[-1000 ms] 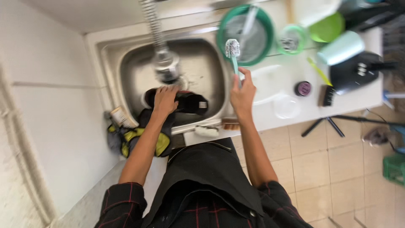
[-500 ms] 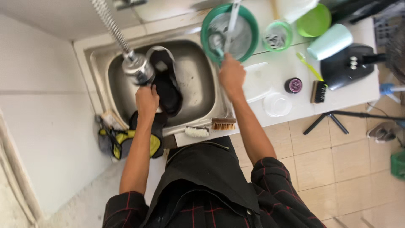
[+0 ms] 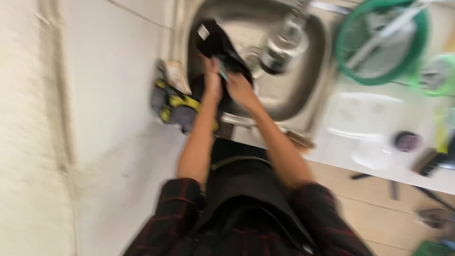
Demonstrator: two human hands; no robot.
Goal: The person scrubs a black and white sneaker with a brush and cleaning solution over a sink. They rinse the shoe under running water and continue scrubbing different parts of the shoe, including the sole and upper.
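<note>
The black shoe [image 3: 219, 47] stands on end at the near left side of the sink [image 3: 303, 102], pointing away from me. My left hand [image 3: 212, 81] grips it from below. My right hand [image 3: 238, 88] holds a small brush against it, just beside.

Head view, motion-blurred. Person wears a dark plaid shirt, black base with thin red check lines; pattern readable on both shoulders and upper arms. Left sleeve [image 3: 177, 201] rolled or pushed up, cuff bunched near the elbow, forearm bare below it. Right sleeve [image 3: 316, 208] the same, bunched just past the elbow. Over the shirt front, a black apron [image 3: 246, 189], plain, smooth, no visible print; a thin lighter strap or seam crosses its upper part, just below the steel sink [image 3: 313, 95] edge. Left hand [image 3: 212, 81] and right hand [image 3: 238, 88] bare: no gloves; rings or watch can't be told through blur.
</note>
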